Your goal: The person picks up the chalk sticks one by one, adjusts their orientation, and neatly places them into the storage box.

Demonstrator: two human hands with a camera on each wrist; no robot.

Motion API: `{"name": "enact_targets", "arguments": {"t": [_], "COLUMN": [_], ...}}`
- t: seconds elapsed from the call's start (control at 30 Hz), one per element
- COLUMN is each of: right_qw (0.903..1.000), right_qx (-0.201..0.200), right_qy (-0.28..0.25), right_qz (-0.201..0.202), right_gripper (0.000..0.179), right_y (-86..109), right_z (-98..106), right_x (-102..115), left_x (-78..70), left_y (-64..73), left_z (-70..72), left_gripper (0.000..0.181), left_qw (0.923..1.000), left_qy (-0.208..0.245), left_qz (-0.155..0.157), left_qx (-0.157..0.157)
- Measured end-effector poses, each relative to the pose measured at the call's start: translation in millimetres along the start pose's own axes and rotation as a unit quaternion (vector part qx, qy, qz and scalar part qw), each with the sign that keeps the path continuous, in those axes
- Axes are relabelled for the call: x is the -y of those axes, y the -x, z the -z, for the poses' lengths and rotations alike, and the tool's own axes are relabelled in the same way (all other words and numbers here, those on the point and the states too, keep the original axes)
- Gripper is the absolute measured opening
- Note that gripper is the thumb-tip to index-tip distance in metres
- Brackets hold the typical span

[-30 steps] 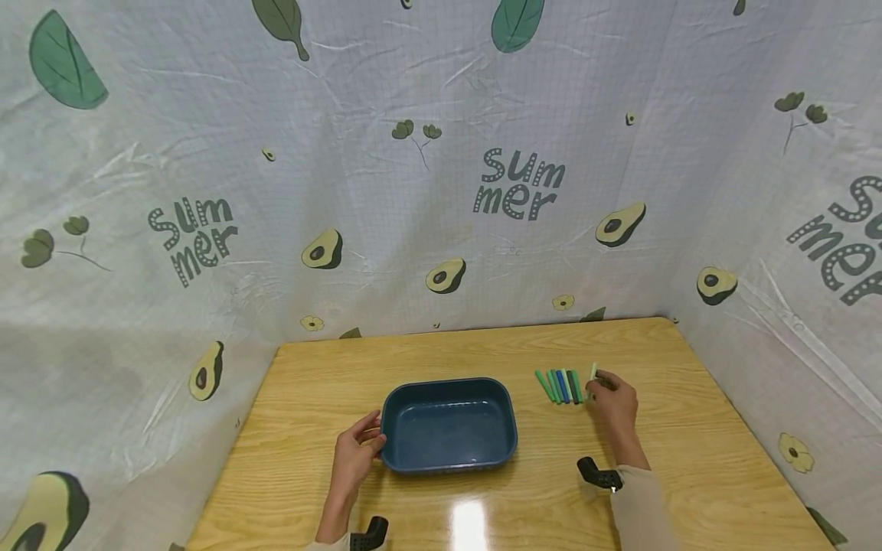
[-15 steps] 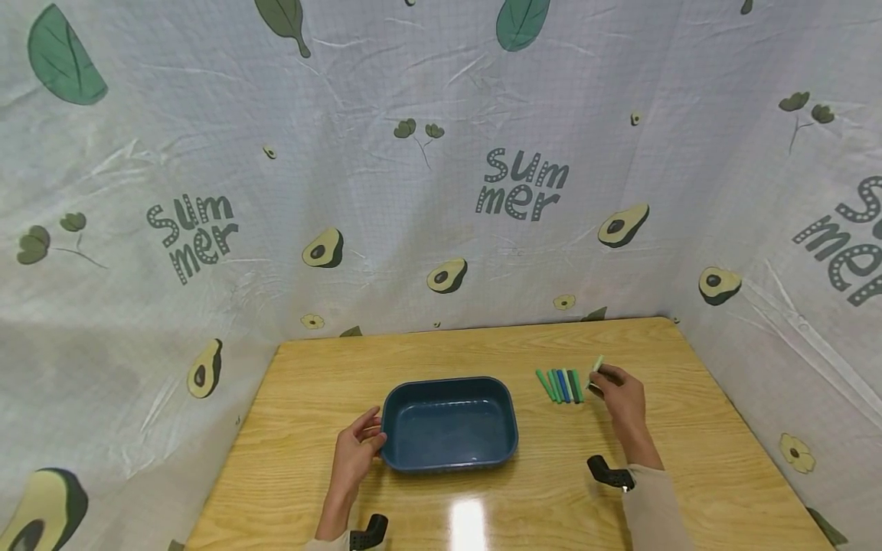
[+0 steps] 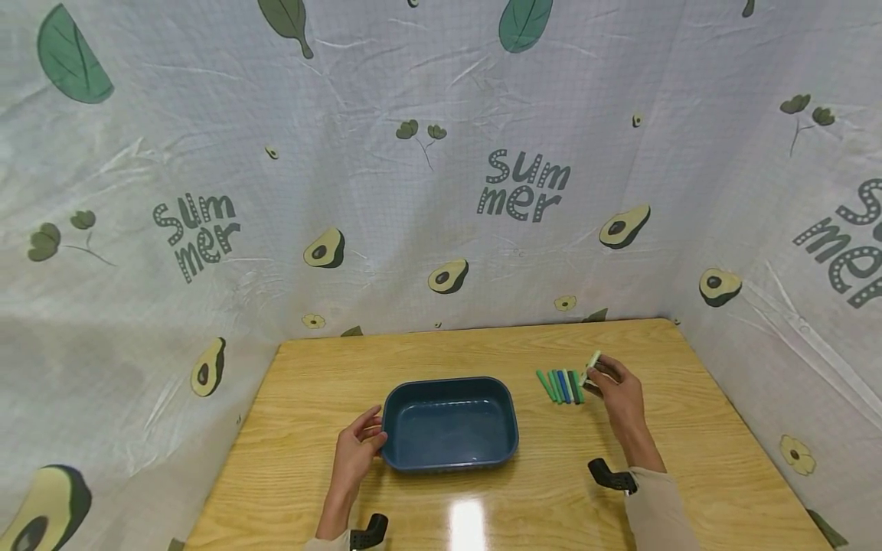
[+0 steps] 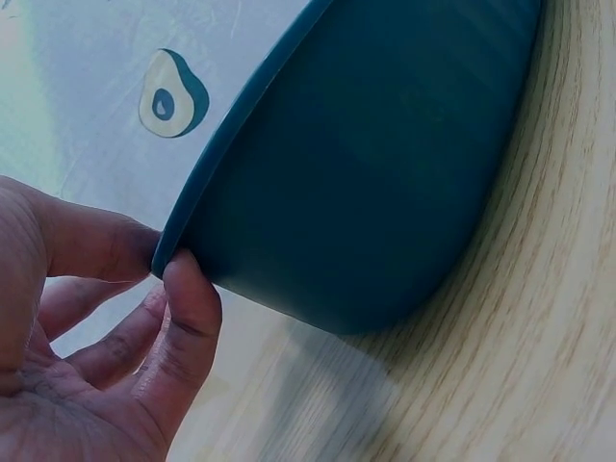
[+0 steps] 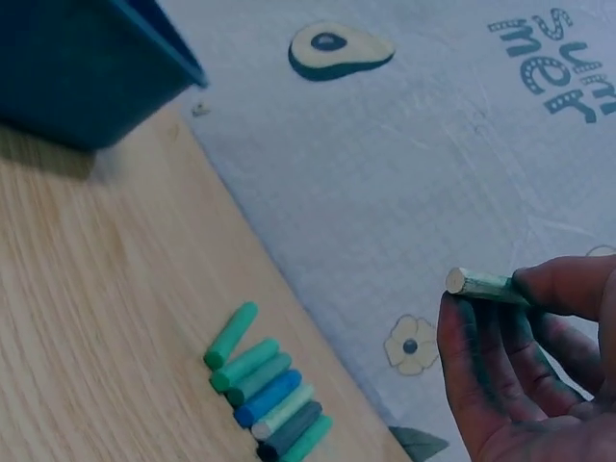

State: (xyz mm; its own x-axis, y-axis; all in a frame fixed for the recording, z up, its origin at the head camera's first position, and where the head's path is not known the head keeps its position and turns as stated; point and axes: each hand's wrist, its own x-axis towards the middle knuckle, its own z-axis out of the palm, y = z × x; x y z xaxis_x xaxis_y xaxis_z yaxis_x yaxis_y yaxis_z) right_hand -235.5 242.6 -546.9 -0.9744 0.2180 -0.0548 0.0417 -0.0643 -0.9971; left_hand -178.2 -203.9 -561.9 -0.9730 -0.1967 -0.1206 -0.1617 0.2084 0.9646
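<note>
My left hand pinches the left rim of a dark blue rectangular basin, thumb and finger on either side of the lip in the left wrist view. The basin's inside holds nothing visible. Between thumb and fingertips of my right hand is a pale green chalk stick, raised off the table and tilted. Green-black smudges mark those fingers in the right wrist view. Just left of that hand, several chalk sticks in greens, blue, pale and dark tones lie side by side, the leftmost slanting away.
Everything stands on a wood-grain table. A white sheet printed with avocados and lettering hangs behind it and along both sides. The basin stands left of the chalk row, with bare table between them.
My right hand has lifted the pale chalk stick away from the row's right end, moving right and then slightly back left. My left hand and the basin stay put.
</note>
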Motion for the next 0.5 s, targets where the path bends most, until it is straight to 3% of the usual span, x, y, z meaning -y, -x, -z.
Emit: {"name": "enact_targets", "arguments": {"t": [0.2, 0.5], "right_qw": [0.9985, 0.9933], "right_qx": [0.039, 0.104], "right_qy": [-0.024, -0.003], "right_qz": [-0.029, -0.050], "right_gripper": [0.056, 0.063], "right_y": [4.0, 7.9], "right_z": [-4, -19], "right_x": [6, 14], "left_x": [-1.2, -2.3], "left_y": [0.7, 1.0], "left_z": [0.8, 3.5], "left_gripper": [0.052, 0.051], "left_qw": [1.0000, 0.9994], "left_qy": [0.005, 0.025], "left_qz": [0.002, 0.017], "left_qx": [0.004, 0.018]}}
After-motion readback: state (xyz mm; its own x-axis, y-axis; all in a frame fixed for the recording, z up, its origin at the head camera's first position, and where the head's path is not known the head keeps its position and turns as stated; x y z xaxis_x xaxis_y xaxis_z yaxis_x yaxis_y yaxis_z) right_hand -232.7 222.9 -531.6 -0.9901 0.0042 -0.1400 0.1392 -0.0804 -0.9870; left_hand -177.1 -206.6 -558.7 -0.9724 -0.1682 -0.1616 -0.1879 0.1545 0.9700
